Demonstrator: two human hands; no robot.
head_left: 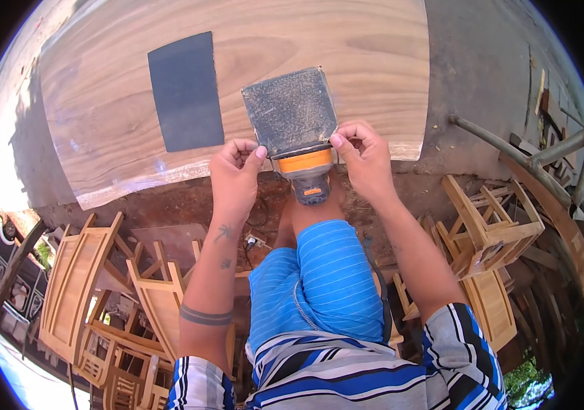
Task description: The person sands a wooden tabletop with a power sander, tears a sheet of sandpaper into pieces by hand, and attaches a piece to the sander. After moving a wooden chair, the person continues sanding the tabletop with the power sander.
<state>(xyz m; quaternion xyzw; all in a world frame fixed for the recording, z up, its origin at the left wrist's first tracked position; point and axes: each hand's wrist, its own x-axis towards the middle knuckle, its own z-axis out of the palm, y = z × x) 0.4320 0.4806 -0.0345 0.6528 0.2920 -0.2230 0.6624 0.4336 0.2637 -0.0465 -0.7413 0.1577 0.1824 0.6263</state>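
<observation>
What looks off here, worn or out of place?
The sandpaper on the sander, between the left hand and right hand: it looks worn, speckled tan with scuffed edges, unlike the evenly dark sheet on the board.

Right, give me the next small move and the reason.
Probably ease the patchy sheet off the sander: the left hand and right hand are at its near corners, and an even-looking dark sheet lies on the board.

A woodworking shop, apparently: bare wooden furniture [78,290] and a power sander [306,161].
</observation>
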